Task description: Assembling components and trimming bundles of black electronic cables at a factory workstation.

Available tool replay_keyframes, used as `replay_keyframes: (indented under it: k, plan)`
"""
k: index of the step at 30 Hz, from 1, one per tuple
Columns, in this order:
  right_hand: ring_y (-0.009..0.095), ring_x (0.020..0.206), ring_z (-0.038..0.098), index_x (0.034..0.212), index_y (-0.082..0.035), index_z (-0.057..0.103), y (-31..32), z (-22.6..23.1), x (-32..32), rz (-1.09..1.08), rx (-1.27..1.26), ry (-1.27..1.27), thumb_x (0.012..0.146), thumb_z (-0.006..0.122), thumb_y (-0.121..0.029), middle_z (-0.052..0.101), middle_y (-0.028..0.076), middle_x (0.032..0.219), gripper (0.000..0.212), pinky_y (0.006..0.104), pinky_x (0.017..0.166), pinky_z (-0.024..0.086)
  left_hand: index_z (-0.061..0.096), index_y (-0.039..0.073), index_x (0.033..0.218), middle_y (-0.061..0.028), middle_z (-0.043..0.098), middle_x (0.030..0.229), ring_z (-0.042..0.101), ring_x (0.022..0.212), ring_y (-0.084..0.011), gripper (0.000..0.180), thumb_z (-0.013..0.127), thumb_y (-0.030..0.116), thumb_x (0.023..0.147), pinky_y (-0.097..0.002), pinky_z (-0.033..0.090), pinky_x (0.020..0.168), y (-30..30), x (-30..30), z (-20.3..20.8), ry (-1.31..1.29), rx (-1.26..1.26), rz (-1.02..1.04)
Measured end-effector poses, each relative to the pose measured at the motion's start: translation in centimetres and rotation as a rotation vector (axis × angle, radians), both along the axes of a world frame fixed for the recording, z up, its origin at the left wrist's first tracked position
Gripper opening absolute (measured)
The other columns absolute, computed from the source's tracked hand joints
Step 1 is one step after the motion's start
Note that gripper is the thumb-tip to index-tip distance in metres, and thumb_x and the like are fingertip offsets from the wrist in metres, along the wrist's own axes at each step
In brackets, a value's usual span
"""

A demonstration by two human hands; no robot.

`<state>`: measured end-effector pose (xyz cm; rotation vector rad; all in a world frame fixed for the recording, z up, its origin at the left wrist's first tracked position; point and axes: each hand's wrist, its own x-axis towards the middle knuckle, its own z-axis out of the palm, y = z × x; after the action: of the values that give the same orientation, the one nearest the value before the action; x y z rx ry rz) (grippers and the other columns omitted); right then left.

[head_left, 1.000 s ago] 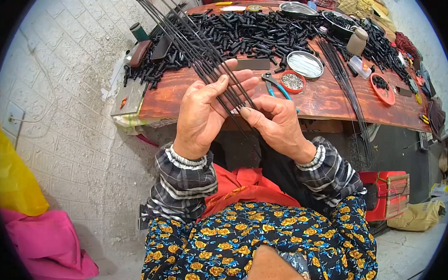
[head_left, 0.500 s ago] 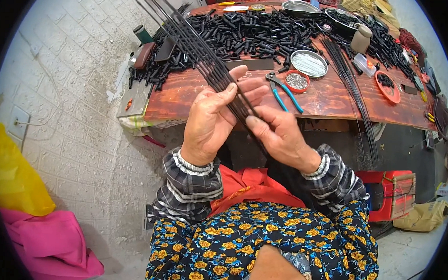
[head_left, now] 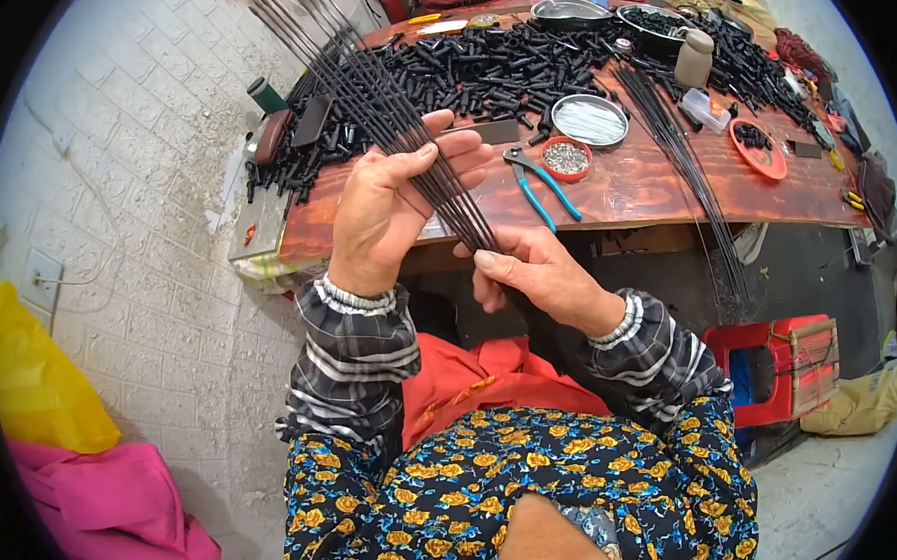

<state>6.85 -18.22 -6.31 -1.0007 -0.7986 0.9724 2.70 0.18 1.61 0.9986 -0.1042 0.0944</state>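
A fanned bundle of long, thin black rods slants across my hands, its far ends pointing up and left. My left hand supports the bundle from beneath, fingers stretched out behind it and thumb pressed down on the rods. Near the lower end, my right hand pinches the rods between thumb and fingers. Just past my hands, blue-handled pliers lie with their handles spread at the table's front edge. Beside them is a red dish of small silvery metal pieces.
Short black tubular parts are heaped across the reddish wooden table. A round metal tray holds pale sticks. More black rods overhang the front edge. At the right are a beige jug, a pink dish and a red stool.
My right hand has moved slightly down and left along the rods, to their lower end. The rods now lie more spread out. The whole view has shifted a little.
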Motion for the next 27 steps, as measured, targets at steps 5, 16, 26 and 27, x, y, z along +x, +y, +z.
replay_keyframes:
  k: [5,16,26,27]
  plan:
    - [0.009,0.075,0.061,0.119,0.000,0.054,-0.3,-0.2,0.6,-0.043,-0.051,-0.065,0.096,0.053,-0.020,0.063,0.004,0.087,0.031,0.0235,0.068,0.050,0.043,-0.005,0.129,-0.0266,0.057,0.119,0.054,0.116,-0.0398,0.036,0.043,0.007,0.095,-0.0490,0.045,0.101,-1.0,0.4,0.3,0.010,0.011,0.004]
    - [0.014,0.071,0.065,0.116,0.002,0.055,-0.9,1.0,-0.3,0.002,0.121,0.086,0.095,0.055,-0.017,0.066,0.007,0.083,0.029,0.0248,0.063,0.052,0.040,-0.004,0.132,-0.0240,0.058,0.119,0.056,0.115,-0.0372,0.037,0.044,0.008,0.097,-0.0473,0.046,0.100,-1.8,0.4,1.7,0.057,0.105,-0.020]
    - [0.008,0.062,0.058,0.082,0.002,0.065,3.1,4.1,5.6,-0.261,-0.121,-0.615,0.082,0.062,-0.014,0.065,0.002,0.069,0.016,0.0263,0.057,0.046,0.042,-0.007,0.128,-0.0238,0.060,0.116,0.059,0.110,-0.0355,0.039,0.049,0.010,0.094,-0.0454,0.047,0.099,1.8,6.8,4.1,0.003,0.330,-0.073]
    - [0.008,0.059,0.057,0.082,0.002,0.066,4.3,4.4,7.0,-0.324,-0.141,-0.749,0.081,0.062,-0.014,0.065,0.002,0.069,0.016,0.0267,0.055,0.045,0.043,-0.006,0.128,-0.0231,0.059,0.117,0.059,0.111,-0.0355,0.038,0.049,0.010,0.094,-0.0453,0.046,0.100,2.7,8.0,4.7,0.001,0.392,-0.024]
